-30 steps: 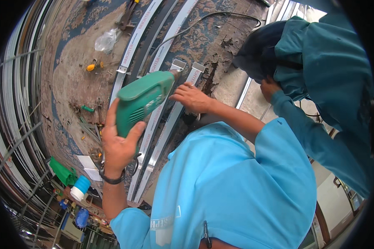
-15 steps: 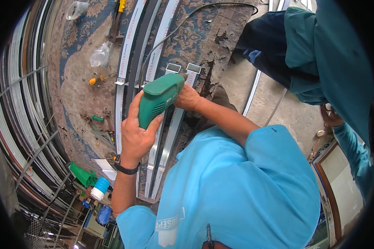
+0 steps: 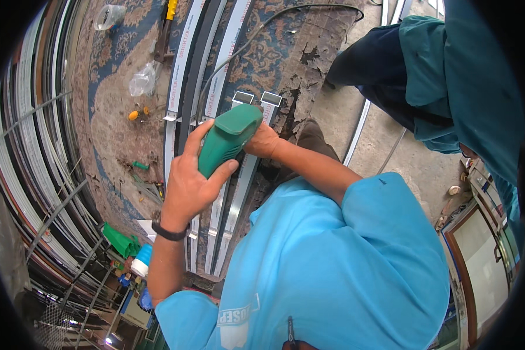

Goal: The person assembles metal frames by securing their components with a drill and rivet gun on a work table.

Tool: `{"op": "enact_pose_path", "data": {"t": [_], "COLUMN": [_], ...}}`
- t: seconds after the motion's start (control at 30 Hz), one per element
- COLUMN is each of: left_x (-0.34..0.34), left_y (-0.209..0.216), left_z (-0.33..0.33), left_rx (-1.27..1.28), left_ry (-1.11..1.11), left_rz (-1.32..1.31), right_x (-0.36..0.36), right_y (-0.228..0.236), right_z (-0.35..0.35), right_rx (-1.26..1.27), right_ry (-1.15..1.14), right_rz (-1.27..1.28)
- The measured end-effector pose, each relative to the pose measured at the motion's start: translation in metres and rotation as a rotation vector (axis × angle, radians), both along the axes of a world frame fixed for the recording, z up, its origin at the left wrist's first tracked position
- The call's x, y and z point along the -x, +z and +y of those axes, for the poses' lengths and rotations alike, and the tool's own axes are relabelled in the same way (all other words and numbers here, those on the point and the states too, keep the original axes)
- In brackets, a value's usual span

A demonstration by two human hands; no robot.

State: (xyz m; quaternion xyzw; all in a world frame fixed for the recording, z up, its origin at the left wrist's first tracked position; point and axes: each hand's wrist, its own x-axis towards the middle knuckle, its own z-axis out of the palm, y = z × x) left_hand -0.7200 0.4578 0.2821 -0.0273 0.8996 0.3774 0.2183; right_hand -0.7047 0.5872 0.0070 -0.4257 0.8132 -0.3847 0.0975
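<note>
My left hand (image 3: 191, 185), with a dark band on its wrist, is closed round the rear of a green power drill (image 3: 230, 137). The drill lies over two wrapped aluminium profiles (image 3: 236, 204), whose hollow ends show just beyond it. At the drill's front, my right hand (image 3: 262, 141) is curled low by the right-hand profile. The drill body hides its fingertips and what they grip. The drill's tip is also hidden. A dark cable (image 3: 256, 29) arcs away across the work surface.
Longer wrapped profiles (image 3: 181, 64) run along the carpet-covered surface (image 3: 116, 111). Lying left of them are a clear plastic bag (image 3: 144, 80), a yellow-handled screwdriver (image 3: 135, 115) and a plastic tub (image 3: 109, 17). Racked strips (image 3: 23, 157) fill the far left. Another person (image 3: 484, 76) stands at right.
The drill has rolled and tilted slightly in my left hand, so its vented side shows less. The left forearm has shifted a little left. The other person's hand has mostly dropped from sight.
</note>
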Motion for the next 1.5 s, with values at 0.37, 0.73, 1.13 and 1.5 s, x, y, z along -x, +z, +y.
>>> {"op": "enact_pose_path", "data": {"t": [0.37, 0.73, 1.13, 1.5], "left_x": [0.015, -0.066, -0.100, 0.033], "left_y": [0.002, -0.027, -0.054, -0.011], "left_z": [0.007, 0.018, 0.026, 0.012], "left_rx": [-0.014, -0.020, -0.061, 0.020], "left_ry": [0.047, 0.206, 0.388, -0.096], "left_rz": [-0.087, 0.040, 0.042, -0.048], "right_x": [0.000, -0.006, -0.010, -0.014], "right_y": [-0.002, -0.008, -0.018, -0.025], "right_z": [-0.003, 0.002, -0.003, -0.002], "right_rx": [0.003, -0.079, 0.008, 0.023], "right_ry": [-0.031, 0.071, 0.051, -0.057], "right_rz": [0.092, -0.025, -0.034, 0.215]}}
